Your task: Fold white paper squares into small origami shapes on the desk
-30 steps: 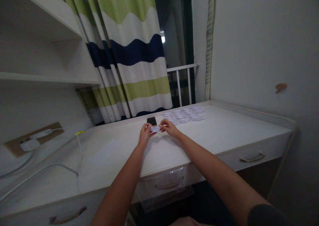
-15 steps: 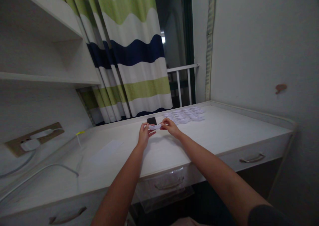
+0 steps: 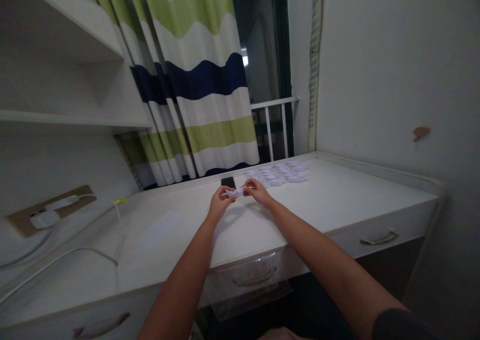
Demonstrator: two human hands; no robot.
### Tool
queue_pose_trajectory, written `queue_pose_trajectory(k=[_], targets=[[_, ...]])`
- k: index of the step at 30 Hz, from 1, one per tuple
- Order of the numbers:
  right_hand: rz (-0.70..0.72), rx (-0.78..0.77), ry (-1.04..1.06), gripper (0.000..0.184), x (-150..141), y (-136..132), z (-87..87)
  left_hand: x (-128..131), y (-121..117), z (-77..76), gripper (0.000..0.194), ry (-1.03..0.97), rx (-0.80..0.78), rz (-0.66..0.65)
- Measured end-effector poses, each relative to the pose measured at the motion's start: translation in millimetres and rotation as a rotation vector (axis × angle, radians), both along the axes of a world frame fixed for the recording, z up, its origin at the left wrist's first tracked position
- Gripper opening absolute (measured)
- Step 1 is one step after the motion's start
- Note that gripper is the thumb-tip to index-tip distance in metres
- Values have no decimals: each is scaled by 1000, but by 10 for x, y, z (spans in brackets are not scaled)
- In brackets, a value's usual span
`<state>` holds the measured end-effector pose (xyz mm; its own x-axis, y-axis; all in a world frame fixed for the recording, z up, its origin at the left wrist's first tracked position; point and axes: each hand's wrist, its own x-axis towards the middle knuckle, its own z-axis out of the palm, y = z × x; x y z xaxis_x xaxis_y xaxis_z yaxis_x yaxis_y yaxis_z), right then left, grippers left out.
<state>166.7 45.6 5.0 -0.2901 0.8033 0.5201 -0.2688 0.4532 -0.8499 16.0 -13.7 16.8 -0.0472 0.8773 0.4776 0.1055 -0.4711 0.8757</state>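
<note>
Along the white desk [image 3: 348,205], the head view shows a small folded piece of paper [image 3: 234,193] held between both hands: the left hand [image 3: 219,205] pinches one end, the right hand [image 3: 257,191] the other, each with its fingers nearly closed. A black phone [image 3: 228,182] lies just beyond, near a scattered pile of paper pieces [image 3: 278,173].

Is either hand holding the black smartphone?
No: the left hand and right hand pinch crumpled white paper; the black smartphone lies on the white desk.
</note>
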Motion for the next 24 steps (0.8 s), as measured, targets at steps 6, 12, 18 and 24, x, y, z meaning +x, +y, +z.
queue_pose_trajectory(k=[6, 12, 18, 24], targets=[[72, 5, -11, 30, -6, -41, 39, -3, 17, -7, 35, 77, 50, 16], [48, 116, -84, 27, -2, -7, 37, 0, 27, -27, 36, 125, 36, 16], [28, 148, -122, 24, -5, 26, 12, 3, 49, -40, 35, 117, 44, 5], [26, 109, -138, 22, -22, 37, -13, 8, 59, -74, 38, 79, -66, -2]])
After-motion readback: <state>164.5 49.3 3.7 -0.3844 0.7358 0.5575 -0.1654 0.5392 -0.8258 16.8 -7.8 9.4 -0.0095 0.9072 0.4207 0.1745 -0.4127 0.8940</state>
